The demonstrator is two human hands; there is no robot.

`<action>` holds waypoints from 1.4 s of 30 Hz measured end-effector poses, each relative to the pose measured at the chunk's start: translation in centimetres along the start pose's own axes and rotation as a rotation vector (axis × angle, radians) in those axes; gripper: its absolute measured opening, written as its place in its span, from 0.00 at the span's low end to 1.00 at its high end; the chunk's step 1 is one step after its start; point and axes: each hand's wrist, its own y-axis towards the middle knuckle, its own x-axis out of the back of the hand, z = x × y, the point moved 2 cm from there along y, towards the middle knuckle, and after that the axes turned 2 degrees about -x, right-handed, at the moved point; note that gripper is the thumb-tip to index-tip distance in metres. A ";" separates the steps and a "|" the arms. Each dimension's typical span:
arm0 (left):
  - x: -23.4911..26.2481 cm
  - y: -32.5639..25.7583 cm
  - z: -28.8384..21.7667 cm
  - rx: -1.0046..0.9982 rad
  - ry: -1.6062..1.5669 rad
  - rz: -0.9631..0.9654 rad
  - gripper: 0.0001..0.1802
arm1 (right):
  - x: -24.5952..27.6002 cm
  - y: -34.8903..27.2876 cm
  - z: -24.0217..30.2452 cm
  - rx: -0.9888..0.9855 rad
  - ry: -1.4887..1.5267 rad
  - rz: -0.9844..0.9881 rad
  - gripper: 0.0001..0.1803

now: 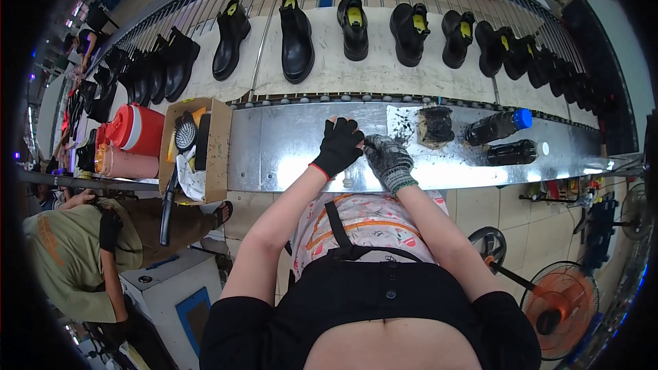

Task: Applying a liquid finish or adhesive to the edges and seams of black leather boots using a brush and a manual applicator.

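My left hand (pixel 339 146), in a black fingerless glove with a red cuff, is over the metal bench top (pixel 274 144) with its fingers bent inward. Against its thumb side is my right hand (pixel 388 162), in a grey knitted glove with a green cuff, its fingers drawn together. The two hands meet, and anything small between them is hidden. To the right of them a white sheet with black smears (pixel 403 123) lies beside a blackened sponge-like block (pixel 436 127). Farther right are a dark bottle with a blue cap (pixel 495 127) and a dark bottle with a white cap (pixel 514 153), both on their sides.
Beyond the bench, several black boots (pixel 297 41) line a pale conveyor belt (pixel 264 34). A cardboard box (pixel 218 151) with a brush (pixel 185 133) stands left, beside a red jug (pixel 137 129). Another person (pixel 82 260) is at lower left; a fan (pixel 558 308) is at lower right.
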 end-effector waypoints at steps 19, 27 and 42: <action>-0.4 -0.4 0.0 0.020 0.010 0.039 0.08 | 0.2 0.0 0.4 0.046 0.011 0.025 0.14; 0.4 -0.2 -0.2 0.129 -0.117 0.073 0.10 | 0.5 0.3 0.5 0.011 -0.009 0.068 0.14; -2.4 -0.6 0.1 0.164 -0.076 0.008 0.08 | 0.0 -0.3 0.2 0.108 -0.032 -0.016 0.14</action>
